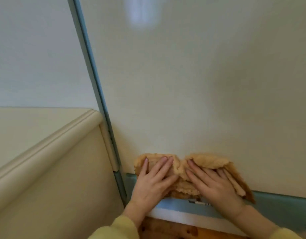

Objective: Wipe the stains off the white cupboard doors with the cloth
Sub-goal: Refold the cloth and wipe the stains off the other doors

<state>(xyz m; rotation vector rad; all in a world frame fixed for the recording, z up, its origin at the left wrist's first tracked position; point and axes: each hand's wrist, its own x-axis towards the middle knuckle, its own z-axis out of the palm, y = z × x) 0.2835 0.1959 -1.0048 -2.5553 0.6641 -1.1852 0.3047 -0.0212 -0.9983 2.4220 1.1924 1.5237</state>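
Observation:
A tan fluffy cloth (205, 160) lies bunched against the bottom of the white cupboard door (191, 87). My left hand (152, 180) presses its left part flat with straight fingers. My right hand (214, 183) presses the right part, fingers straight, with a flap of cloth folded over the fingertips. Both hands sit just above the door's grey-green lower edge (278, 202). No stain shows on the door surface in view.
A grey-green vertical frame strip (95, 80) borders the door on the left. A cream padded panel with a rounded rail (45, 149) stands at the left. A small metal fitting (198, 203) sits below the cloth. Wooden floor (174, 230) shows at the bottom.

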